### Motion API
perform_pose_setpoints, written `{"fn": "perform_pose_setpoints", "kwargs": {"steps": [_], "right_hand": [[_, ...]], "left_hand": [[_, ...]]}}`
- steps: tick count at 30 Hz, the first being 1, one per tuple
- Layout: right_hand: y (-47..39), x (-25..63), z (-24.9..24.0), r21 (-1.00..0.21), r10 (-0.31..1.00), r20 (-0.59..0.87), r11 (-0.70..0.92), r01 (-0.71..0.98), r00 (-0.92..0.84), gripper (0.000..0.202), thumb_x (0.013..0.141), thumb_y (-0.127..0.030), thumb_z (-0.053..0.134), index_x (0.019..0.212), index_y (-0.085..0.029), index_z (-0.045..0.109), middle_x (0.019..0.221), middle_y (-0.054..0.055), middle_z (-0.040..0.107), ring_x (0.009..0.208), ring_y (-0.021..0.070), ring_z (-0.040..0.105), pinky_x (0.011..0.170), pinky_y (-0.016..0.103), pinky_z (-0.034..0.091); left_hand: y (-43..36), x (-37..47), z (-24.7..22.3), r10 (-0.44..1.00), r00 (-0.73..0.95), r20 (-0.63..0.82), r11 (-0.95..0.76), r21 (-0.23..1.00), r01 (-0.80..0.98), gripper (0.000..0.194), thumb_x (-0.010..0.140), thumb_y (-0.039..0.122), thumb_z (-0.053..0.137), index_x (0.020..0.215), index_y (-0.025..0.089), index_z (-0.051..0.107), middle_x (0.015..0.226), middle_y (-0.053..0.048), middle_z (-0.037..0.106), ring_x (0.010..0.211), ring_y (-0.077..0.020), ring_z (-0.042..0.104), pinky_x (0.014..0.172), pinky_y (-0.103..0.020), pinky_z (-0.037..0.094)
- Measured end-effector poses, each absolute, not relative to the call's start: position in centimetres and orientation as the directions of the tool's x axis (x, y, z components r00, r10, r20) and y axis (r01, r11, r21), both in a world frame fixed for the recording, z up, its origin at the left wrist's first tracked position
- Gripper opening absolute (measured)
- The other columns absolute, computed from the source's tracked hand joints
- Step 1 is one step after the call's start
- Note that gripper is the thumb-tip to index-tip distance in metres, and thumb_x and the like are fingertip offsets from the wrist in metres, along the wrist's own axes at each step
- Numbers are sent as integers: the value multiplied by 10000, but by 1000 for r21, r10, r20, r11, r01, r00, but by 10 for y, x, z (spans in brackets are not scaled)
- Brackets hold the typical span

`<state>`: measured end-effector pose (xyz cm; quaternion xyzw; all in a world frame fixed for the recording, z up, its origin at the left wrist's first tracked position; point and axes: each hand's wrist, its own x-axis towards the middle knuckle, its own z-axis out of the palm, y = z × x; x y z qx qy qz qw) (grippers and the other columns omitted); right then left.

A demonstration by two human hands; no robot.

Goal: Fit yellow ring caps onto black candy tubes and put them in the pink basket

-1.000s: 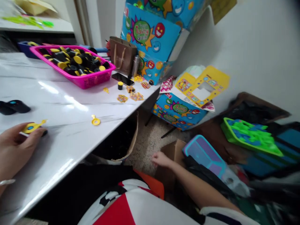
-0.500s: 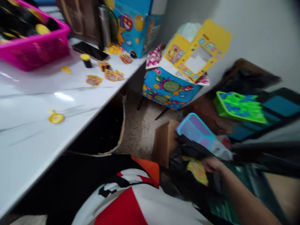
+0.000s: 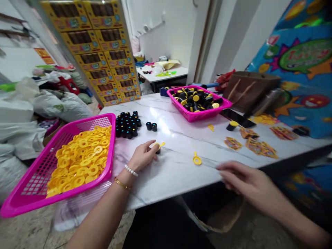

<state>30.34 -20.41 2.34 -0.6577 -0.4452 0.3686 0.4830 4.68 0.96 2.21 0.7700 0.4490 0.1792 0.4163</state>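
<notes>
My left hand [image 3: 142, 155] is over the table, thumb and fingers closed around a small black cylinder [image 3: 158, 150]. A yellow ring piece with a tab [image 3: 162, 144] shows at its top, partly hidden by my fingers. Above the table's front edge, my right hand [image 3: 241, 178] has its fingers bent together. Its fingertips are blurred, and I cannot make out anything in them. Between my hands a loose yellow ring [image 3: 197, 160] lies flat. Beyond my left hand stand two black cylinders [image 3: 151, 126] beside a cluster of several more [image 3: 127, 124].
A pink basket [image 3: 113, 148] of yellow rings stands left. Another pink basket [image 3: 190, 117] at the back holds black cylinders with yellow tops. Small orange packets [image 3: 255, 147], a phone [image 3: 242, 119] and a brown bag [image 3: 249, 91] lie right. Yellow boxes [image 3: 101, 55] are stacked behind.
The view has swung left from the floor and bags to the table. My right hand has moved from the black bag to the table edge. My left hand is now in view.
</notes>
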Motion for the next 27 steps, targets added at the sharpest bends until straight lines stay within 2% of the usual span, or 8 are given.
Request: {"fn": "perform_pose_setpoints", "kwargs": {"steps": [3,5,8,10,14,18,21,27], "right_hand": [[-124,267,33,-955,962,-178,-220,200,207,246,841,-329,642,1032,-182,591,686,23,621,474,121,566,375,204,442],[-76,248,29,-961,955,-265,-273,49,131,196,859,-252,611,1026,-161,563,729,34,639,496,118,595,396,199,482],[-37,236,20,-926,944,-330,-325,-192,-3,133,851,-146,607,973,-127,560,773,64,660,597,117,642,521,208,561],[-28,237,18,-893,930,-354,-367,-260,-98,151,833,-118,625,974,-114,572,781,73,672,614,109,644,548,198,567],[-18,242,21,-874,899,-400,-432,-221,-177,240,797,-172,701,1006,-126,594,713,28,655,556,90,615,487,164,538],[-8,241,21,-872,874,-414,-461,-164,-255,274,777,-227,741,997,-117,620,751,42,666,559,94,622,505,175,548],[-9,241,20,-864,859,-423,-478,-159,-287,247,783,-243,736,962,-105,638,802,66,681,599,109,648,554,195,570],[-18,251,18,-863,842,-418,-485,-138,-342,272,775,-197,750,1017,-111,659,821,75,704,701,119,683,684,202,584]], "left_hand": [[12,46,20,813,545,-206,-120,856,503,569,898,563,336,1026,120,670,615,-24,644,356,-85,410,361,-214,286],[16,47,15,804,544,-241,-71,869,490,539,883,564,370,901,127,685,623,-24,646,347,-71,375,345,-208,250],[19,49,10,797,551,-248,-49,882,468,517,879,560,384,840,139,682,648,-20,661,359,-62,366,349,-199,240],[20,49,9,789,564,-243,-52,889,456,529,884,563,372,817,138,681,651,-26,670,359,-64,376,354,-199,253],[19,44,12,763,611,-211,-88,902,423,523,886,556,373,857,142,692,656,-31,676,395,-92,478,399,-208,332],[14,42,16,741,660,-127,-188,904,385,317,727,457,669,897,192,710,674,6,673,540,-132,575,497,-215,377],[9,43,14,790,612,-35,-268,878,397,264,696,376,713,890,196,711,744,-8,684,667,-159,588,574,-230,365],[4,45,9,817,575,28,-377,781,497,375,756,552,635,845,198,721,736,-45,686,651,-171,572,564,-252,315]]}}
